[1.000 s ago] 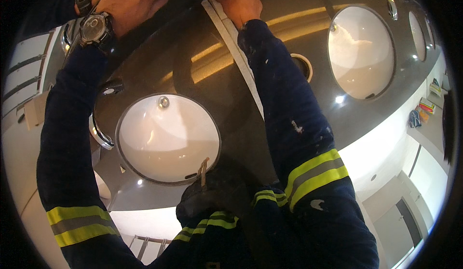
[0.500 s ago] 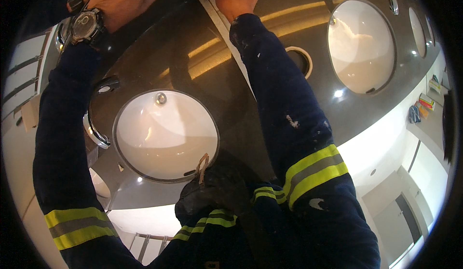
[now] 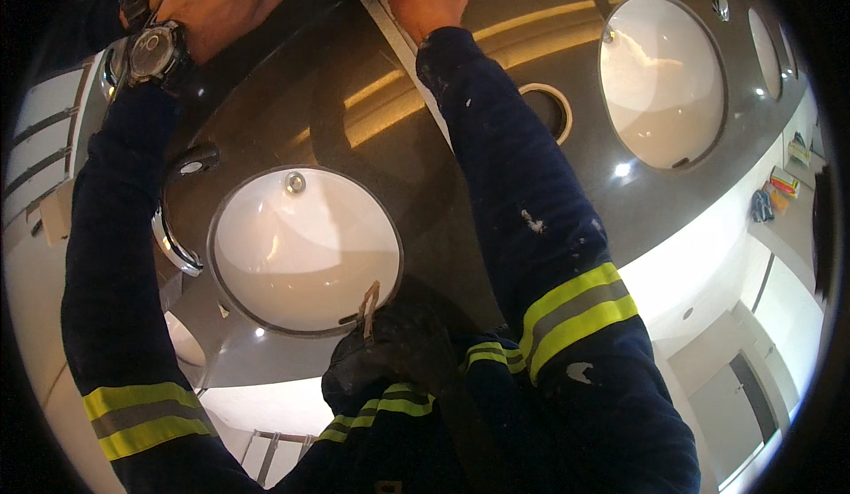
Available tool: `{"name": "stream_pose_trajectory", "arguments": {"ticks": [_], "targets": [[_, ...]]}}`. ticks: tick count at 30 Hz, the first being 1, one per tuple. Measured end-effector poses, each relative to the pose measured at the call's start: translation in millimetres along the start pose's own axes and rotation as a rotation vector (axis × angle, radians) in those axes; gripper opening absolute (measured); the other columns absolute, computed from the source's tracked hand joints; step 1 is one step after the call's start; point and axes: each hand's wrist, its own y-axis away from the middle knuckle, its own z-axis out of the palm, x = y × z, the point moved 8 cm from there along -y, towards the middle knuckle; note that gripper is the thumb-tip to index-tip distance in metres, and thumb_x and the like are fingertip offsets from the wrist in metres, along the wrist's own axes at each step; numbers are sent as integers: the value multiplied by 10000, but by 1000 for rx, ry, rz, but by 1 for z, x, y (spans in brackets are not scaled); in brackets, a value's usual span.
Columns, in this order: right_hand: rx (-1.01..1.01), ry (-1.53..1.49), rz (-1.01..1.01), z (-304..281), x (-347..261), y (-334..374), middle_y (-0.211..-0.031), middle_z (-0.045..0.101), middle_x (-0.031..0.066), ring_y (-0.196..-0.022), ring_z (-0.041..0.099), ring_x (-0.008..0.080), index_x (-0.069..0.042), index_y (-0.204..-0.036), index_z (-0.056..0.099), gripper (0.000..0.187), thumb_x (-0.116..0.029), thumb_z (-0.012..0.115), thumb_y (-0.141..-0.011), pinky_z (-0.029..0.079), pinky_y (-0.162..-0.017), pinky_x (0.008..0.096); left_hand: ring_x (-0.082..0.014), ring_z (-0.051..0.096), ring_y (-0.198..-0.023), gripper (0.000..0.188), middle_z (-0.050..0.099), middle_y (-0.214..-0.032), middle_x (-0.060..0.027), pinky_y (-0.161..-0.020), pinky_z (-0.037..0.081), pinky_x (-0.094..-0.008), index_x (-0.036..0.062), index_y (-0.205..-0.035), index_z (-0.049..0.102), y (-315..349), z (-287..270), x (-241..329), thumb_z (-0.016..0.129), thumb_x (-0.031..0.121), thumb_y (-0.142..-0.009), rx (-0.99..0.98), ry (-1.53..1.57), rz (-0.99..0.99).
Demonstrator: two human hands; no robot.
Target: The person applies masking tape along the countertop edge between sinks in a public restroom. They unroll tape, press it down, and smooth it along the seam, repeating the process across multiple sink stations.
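lying on the dark counter in the head view, the pale strip runs lengthwise from beside the nearer, curled right hand toward its sleeve; what this hand grasps, i cannot tell. the left hand, farther off, is unclenched.

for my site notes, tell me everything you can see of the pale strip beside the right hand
The pale strip is long, narrow, straight-edged and greyish white, perhaps tape or thin trim; its material is unclear. It appears to lie flat on the dark, glossy countertop, slanting from the top of the view down rightward until the right sleeve hides it. The right hand is at its upper part; whether the fingers press on it is hard to tell.
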Motion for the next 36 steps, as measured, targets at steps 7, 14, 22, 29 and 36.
{"name": "stream_pose_trajectory", "arguments": {"ticks": [7, 14, 22, 29, 36], "targets": [[-5, -133, -72, -2, -1, 2, -918, 712, 227, -913, 685, 433, -29, -1016, 638, 257, -231, 731, -887, 544, -795, 505, -383, 310, -1514, 661, 461, -1521, -178, -1251, 264, -525, 170, -1490, 528, 2, -1, 0, 740, 205, -865, -23, 16, -29], [-17, -10, -302, -9, 6, 29, -1002, 683, 136, -934, 670, 382, -186, -1105, 761, 217, -198, 601, -959, 540, -827, 491, -379, 295, -1522, 687, 440, -1533, -197, -1253, 253, -522, 124, -1483, 518, 3, -2, 0, 742, 181, -837, 44, 82, 44], [-44, -65, -316, -4, 1, 21, -1046, 697, 123, -965, 690, 353, -192, -1083, 784, 229, -168, 596, -956, 563, -849, 468, -361, 304, -1526, 596, 438, -1542, -196, -1252, 253, -503, 89, -1427, 563, 3, -8, -2, 708, 153, -853, 89, 111, 99], [-57, 36, -359, 3, -4, 21, -1044, 684, 132, -969, 672, 376, -161, -1115, 777, 271, -152, 573, -936, 546, -868, 475, -355, 293, -1536, 570, 427, -1561, -202, -1256, 258, -494, 90, -1426, 564, 7, -9, -1, 685, 147, -872, 99, 97, 90], [-91, 109, -378, 3, -6, 18, -1040, 681, 128, -951, 690, 353, -181, -1079, 803, 248, -144, 623, -911, 572, -849, 457, -359, 306, -1528, 561, 429, -1558, -205, -1248, 274, -493, 71, -1408, 577, 4, -7, 1, 686, 140, -862, 148, 112, 97]]}}
